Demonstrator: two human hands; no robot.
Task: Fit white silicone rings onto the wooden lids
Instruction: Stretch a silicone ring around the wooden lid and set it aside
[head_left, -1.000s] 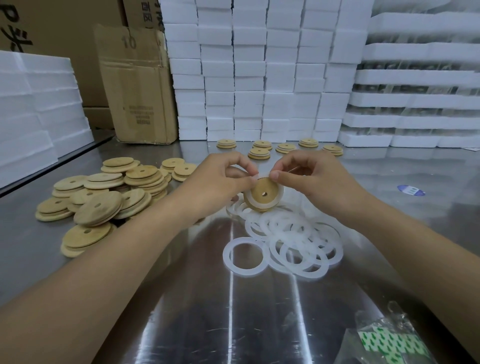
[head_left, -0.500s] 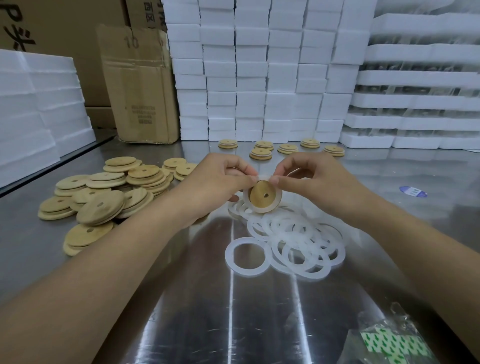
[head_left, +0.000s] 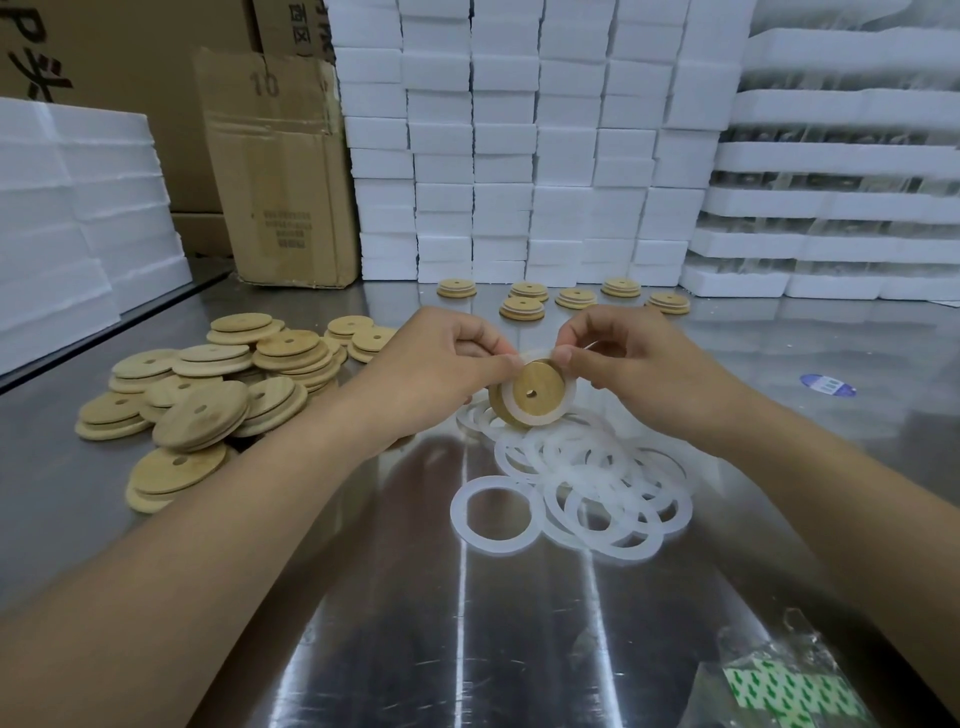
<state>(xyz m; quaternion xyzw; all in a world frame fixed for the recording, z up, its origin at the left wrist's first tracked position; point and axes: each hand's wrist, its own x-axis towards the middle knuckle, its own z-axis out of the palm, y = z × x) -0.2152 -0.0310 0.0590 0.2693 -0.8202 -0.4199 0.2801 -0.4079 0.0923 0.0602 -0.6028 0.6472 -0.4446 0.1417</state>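
Left hand (head_left: 441, 369): thumb and forefinger pinched on the upper left edge of the held lid; the other fingers are curled underneath.
Right hand (head_left: 639, 374): thumb and forefinger pinched on the ring at the lid's upper right edge; the remaining fingers are bent and spread behind.
Wooden lid (head_left: 540, 382): round, with a small centre hole, held between both hands above the table, tilted with its face toward the camera.
White silicone ring (head_left: 566, 402): lies around the lid's raised inner disc; whether it is fully seated under the fingers cannot be told.
Loose rings (head_left: 597, 483): overlapping heap on the table directly below the hands; one ring (head_left: 460, 512) lies flat at the heap's near left edge.
Unfitted lids (head_left: 208, 389): scattered pile to the left.
Ringed lids (head_left: 522, 307): several set apart in a row at the back.
Table (head_left: 519, 649): reflective steel.
Foam blocks (head_left: 509, 145): white, stacked behind.
Cardboard box (head_left: 280, 171): back left.
Plastic bag (head_left: 779, 691): green-patterned contents, near right corner.
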